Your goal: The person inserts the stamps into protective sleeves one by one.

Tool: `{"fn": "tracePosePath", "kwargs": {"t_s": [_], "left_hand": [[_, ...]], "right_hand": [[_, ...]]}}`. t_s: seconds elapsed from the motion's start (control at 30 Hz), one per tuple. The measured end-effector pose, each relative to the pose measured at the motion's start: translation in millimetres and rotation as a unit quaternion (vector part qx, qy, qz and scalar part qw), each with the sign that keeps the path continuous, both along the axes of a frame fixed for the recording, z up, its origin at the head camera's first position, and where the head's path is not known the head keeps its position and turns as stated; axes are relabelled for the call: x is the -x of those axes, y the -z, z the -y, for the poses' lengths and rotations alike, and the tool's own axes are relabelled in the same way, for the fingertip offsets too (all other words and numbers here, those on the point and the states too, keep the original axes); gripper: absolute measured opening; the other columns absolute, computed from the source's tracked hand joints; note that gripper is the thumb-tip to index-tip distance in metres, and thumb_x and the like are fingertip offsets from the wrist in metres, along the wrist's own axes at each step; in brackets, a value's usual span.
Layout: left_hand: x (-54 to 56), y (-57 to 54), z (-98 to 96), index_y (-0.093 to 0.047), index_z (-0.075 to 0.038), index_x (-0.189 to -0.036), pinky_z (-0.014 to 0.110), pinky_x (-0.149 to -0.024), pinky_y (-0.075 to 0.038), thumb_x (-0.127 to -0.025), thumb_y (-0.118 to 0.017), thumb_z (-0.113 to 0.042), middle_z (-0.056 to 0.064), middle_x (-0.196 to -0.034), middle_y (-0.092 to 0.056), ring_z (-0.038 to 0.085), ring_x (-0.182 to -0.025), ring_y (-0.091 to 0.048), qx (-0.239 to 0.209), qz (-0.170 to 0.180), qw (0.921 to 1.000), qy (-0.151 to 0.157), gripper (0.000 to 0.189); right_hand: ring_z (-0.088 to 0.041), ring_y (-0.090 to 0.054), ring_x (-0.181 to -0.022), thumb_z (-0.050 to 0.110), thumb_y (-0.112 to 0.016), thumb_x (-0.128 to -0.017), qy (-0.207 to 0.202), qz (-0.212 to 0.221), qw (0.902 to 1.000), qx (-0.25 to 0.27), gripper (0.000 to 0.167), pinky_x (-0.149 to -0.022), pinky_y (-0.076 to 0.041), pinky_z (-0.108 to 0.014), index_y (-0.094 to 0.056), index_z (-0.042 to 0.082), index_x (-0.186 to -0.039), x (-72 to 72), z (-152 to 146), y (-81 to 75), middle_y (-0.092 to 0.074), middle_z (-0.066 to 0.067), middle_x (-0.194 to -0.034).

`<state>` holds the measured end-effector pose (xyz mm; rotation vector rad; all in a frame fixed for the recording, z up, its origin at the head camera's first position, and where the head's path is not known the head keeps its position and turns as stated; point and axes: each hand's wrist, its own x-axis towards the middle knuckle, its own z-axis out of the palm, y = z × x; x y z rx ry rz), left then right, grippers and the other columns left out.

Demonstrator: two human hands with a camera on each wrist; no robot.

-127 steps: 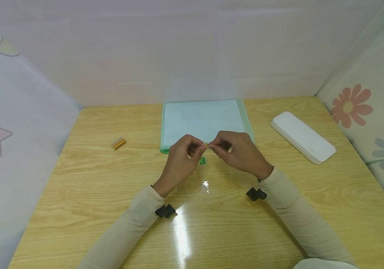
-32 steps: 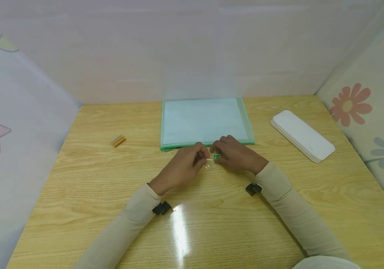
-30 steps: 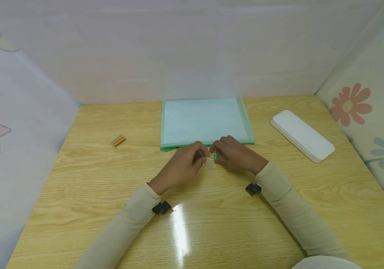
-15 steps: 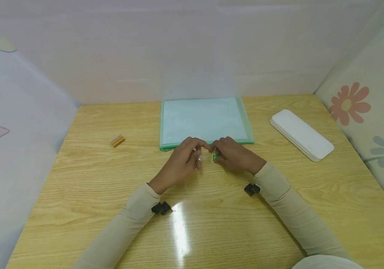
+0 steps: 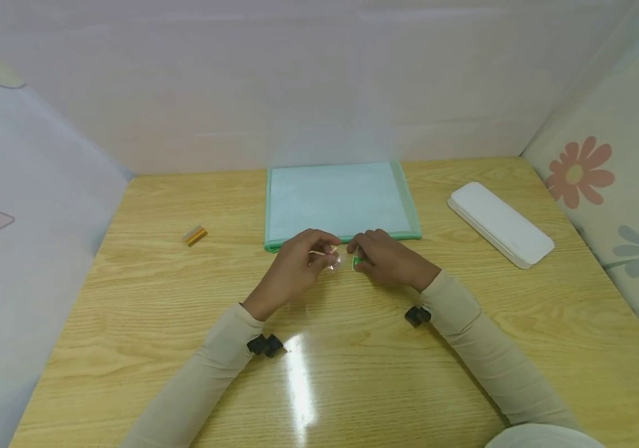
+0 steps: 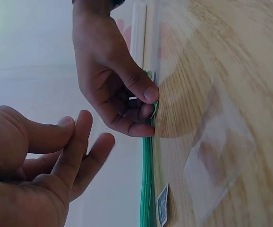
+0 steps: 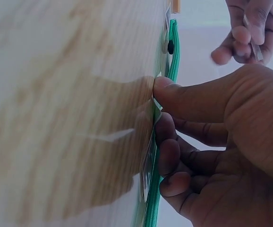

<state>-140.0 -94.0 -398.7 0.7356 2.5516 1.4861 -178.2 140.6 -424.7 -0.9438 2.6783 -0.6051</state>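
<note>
In the head view my left hand [image 5: 292, 267] pinches a small crinkled piece of clear plastic [image 5: 335, 265] between thumb and fingers, just above the table. A thin edge of that plastic [image 7: 257, 51] shows in the right wrist view. My right hand [image 5: 387, 256] is low at the table, thumb and fingertips pinching a small green stamp with a white border [image 5: 356, 262]; the fingers hide part of it. In the left wrist view another small stamp-like piece [image 6: 163, 205] lies by the pouch, and a flat clear sleeve [image 6: 219, 153] lies on the table.
Behind the hands lies a pale blue zip pouch with green edging [image 5: 341, 199]. A white oblong case [image 5: 500, 224] stands at the right, and a small orange, brown and grey striped piece [image 5: 195, 236] at the left. Curtains with printed shapes enclose the table.
Earlier both hands pinched a small yellowish piece together, with the green stamp on the table. My right hand has since gripped the stamp; my left has drawn left with the clear plastic.
</note>
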Motion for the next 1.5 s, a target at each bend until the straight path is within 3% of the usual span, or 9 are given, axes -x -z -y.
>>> {"fn": "tracePosePath", "kwargs": {"t_s": [0.1,0.3,0.57,0.77,0.9,1.1,1.3,1.5], "left_hand": [[0.1,-0.4,1.3,-0.069,-0.008,-0.116,0.021,-0.085,-0.054,-0.096,-0.069,-0.017,-0.003,-0.107,-0.061,0.011,-0.100,-0.062,0.007,0.018,0.9997,-0.016,0.022],[1.1,-1.9,3.3,-0.070,-0.019,-0.101,0.028,-0.073,-0.057,-0.099,-0.067,-0.025,-0.007,-0.095,-0.064,0.011,-0.085,-0.066,0.033,0.002,0.9991,-0.025,0.007],[0.9,-2.8,3.4,-0.065,-0.018,-0.103,0.031,-0.061,-0.056,-0.101,-0.063,-0.024,-0.002,-0.088,-0.070,0.021,-0.077,-0.069,0.007,0.001,0.9999,-0.015,0.006],[0.4,-1.6,3.9,-0.062,-0.016,-0.106,0.028,-0.064,-0.057,-0.102,-0.062,-0.020,0.000,-0.090,-0.072,0.019,-0.077,-0.072,-0.018,-0.030,0.9994,0.000,0.006],[1.7,-1.6,4.0,-0.062,-0.017,-0.106,0.030,-0.062,-0.056,-0.102,-0.062,-0.022,0.000,-0.089,-0.074,0.018,-0.078,-0.073,-0.029,-0.035,0.9990,-0.005,0.007],[1.8,-2.2,3.5,-0.063,-0.016,-0.106,0.032,-0.059,-0.055,-0.101,-0.064,-0.023,-0.002,-0.091,-0.075,0.012,-0.079,-0.073,-0.041,-0.022,0.9987,-0.020,0.008],[-0.8,-1.6,2.9,-0.063,-0.016,-0.105,0.031,-0.059,-0.054,-0.100,-0.064,-0.019,-0.003,-0.092,-0.074,0.017,-0.081,-0.074,-0.056,-0.015,0.9980,-0.024,0.006],[-1.4,-1.8,0.9,-0.063,-0.017,-0.106,0.031,-0.060,-0.056,-0.100,-0.064,-0.020,-0.004,-0.093,-0.074,0.017,-0.082,-0.073,-0.051,-0.018,0.9983,-0.024,0.006]], "right_hand": [[-0.020,-0.052,-0.096,0.017,-0.069,-0.098,0.000,0.003,1.0000,0.001,0.030,-0.089,-0.044,-0.037,-0.058,0.006,-0.124,0.0,-0.2,0.5,-0.058,-0.003,-0.102],[-0.021,-0.051,-0.096,0.015,-0.068,-0.098,-0.003,0.003,1.0000,0.008,0.024,-0.087,-0.044,-0.037,-0.060,0.007,-0.119,0.1,-0.9,1.8,-0.057,-0.003,-0.101],[-0.020,-0.045,-0.092,0.013,-0.070,-0.097,-0.020,-0.022,0.9992,0.027,0.013,-0.079,-0.043,-0.034,-0.061,0.010,-0.106,-1.8,-1.5,0.5,-0.052,-0.003,-0.101],[-0.012,-0.055,-0.088,0.012,-0.062,-0.101,-0.021,0.006,0.9964,0.082,0.005,-0.078,-0.049,-0.032,-0.064,0.015,-0.105,-1.4,-5.8,-11.7,-0.059,0.005,-0.101],[-0.010,-0.060,-0.085,0.013,-0.065,-0.100,-0.004,-0.019,0.9869,0.160,0.009,-0.075,-0.052,-0.032,-0.066,0.016,-0.108,-2.6,-10.0,-30.3,-0.063,0.008,-0.101],[-0.008,-0.066,-0.081,0.013,-0.068,-0.098,0.022,-0.038,0.9627,0.267,0.011,-0.070,-0.055,-0.033,-0.067,0.018,-0.108,-12.0,-6.8,-49.6,-0.066,0.007,-0.100],[-0.007,-0.066,-0.071,0.024,-0.070,-0.098,0.057,-0.038,0.9498,0.305,0.007,-0.059,-0.053,-0.034,-0.068,0.022,-0.104,-22.2,4.2,-54.9,-0.068,0.004,-0.086],[-0.007,-0.066,-0.069,0.024,-0.070,-0.097,0.073,-0.034,0.9439,0.320,0.007,-0.059,-0.051,-0.036,-0.069,0.020,-0.102,-26.2,9.7,-54.8,-0.068,0.003,-0.085]]}}
